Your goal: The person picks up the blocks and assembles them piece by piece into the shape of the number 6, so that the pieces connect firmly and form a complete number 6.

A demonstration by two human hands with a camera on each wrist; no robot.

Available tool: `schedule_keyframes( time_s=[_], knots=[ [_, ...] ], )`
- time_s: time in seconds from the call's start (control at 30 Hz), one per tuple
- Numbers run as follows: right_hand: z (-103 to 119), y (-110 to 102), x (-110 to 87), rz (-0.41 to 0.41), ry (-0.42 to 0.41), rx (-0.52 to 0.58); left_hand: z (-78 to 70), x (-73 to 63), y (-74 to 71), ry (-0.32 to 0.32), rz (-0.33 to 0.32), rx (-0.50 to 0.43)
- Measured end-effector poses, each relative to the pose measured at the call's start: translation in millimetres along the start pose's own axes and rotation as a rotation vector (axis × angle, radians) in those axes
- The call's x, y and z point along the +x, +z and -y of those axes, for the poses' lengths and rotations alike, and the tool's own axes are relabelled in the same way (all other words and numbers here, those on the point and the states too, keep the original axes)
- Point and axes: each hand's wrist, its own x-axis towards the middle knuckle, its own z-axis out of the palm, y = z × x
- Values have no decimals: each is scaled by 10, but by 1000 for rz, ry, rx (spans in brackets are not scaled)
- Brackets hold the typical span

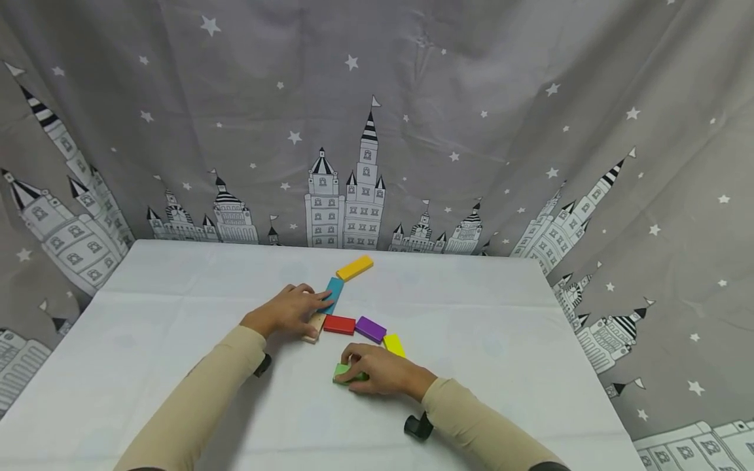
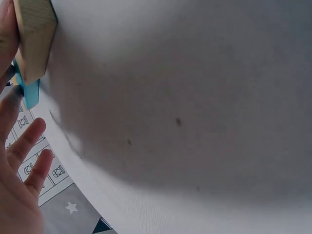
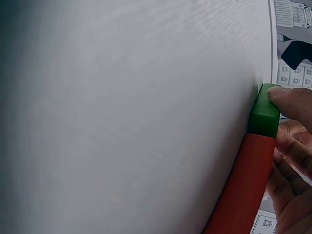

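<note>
My left hand point(image 1: 290, 310) lies over a plain wooden block point(image 1: 315, 325) and a blue block point(image 1: 333, 292). Its thumb touches the wooden one and a fingertip rests on the blue; in the left wrist view the other fingers point(image 2: 38, 168) spread loosely. Nearer the front, my right hand point(image 1: 379, 369) pinches a green block point(image 1: 343, 371) between thumb and fingers. The right wrist view shows an orange-red block point(image 3: 243, 190) end to end with the green one; the hand hides it from the head camera. All these blocks lie on the white tabletop.
A red block point(image 1: 339, 325), a purple block point(image 1: 371, 330) and a yellow block point(image 1: 394, 345) continue the bent row from the wooden block towards the right hand. An orange-yellow block point(image 1: 355, 268) meets the blue one's far end. A grey castle-print curtain point(image 1: 448, 131) hangs behind the white table point(image 1: 501, 366).
</note>
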Motion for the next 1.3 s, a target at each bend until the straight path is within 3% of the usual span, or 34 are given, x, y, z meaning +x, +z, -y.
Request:
schedule_keyframes(
  time_s=[0.23, 0.7, 1.3],
  knots=[
    [19, -3, 7, 20, 33, -19, -24, -5, -13, 4, 8, 86],
    [14, -52, 17, 34, -2, -33, -52, -7, -36, -18, 34, 95],
    [-41, -245, 130, 285, -120, -96, -79, -19, -61, -52, 63, 59]
  ],
)
